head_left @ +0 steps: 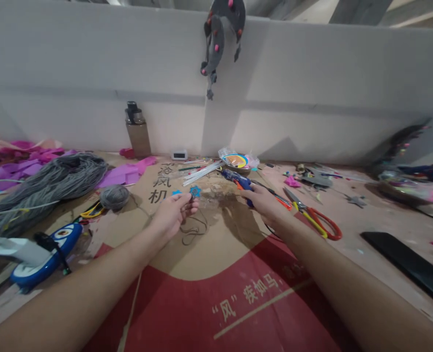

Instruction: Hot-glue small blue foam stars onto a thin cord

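1 cardbd (198, 261), L grip (174, 212) tight on 1 dark bit (192, 196), R (266, 202) tight round 1 glue gun (244, 185)

The glue gun (234, 177) is blue with orange, the star-shaped cutout (195, 191) bright blue, the yarn skein (79, 171) grey, the scissors' handles (325, 224) orange-red and yellow, and the tan cardboard (198, 261) carries red areas, black characters and pale lettering.
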`<control>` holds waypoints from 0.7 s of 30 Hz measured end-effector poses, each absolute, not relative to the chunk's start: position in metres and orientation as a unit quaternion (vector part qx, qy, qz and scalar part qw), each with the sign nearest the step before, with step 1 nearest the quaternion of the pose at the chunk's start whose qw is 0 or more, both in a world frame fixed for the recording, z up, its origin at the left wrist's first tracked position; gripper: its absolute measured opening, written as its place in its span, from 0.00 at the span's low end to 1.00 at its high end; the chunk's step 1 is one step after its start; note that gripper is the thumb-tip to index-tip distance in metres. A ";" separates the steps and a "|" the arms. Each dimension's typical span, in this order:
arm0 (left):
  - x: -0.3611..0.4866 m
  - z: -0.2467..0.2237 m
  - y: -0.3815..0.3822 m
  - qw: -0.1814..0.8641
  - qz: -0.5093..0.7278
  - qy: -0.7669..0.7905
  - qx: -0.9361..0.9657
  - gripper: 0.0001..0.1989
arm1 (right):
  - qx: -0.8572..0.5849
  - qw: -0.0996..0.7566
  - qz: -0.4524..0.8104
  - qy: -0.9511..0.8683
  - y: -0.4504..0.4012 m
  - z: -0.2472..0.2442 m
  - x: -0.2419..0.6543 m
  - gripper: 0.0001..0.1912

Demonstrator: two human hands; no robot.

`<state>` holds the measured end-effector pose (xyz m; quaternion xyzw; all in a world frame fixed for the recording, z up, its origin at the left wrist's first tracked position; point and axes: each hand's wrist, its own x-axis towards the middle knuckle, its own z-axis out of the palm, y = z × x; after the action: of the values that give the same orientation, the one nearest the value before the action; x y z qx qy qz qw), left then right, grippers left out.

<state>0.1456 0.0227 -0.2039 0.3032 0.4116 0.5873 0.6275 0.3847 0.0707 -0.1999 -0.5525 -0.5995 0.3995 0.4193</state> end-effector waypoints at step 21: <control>0.143 -0.203 0.023 0.595 0.615 0.414 0.309 0.06 | -0.433 0.392 0.386 -0.714 0.019 -0.176 0.350 0.17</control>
<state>0.1428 0.0234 -0.2032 0.3092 0.4142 0.6153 0.5952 0.3499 0.0192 -0.1756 -0.4329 -0.7139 0.3862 0.3922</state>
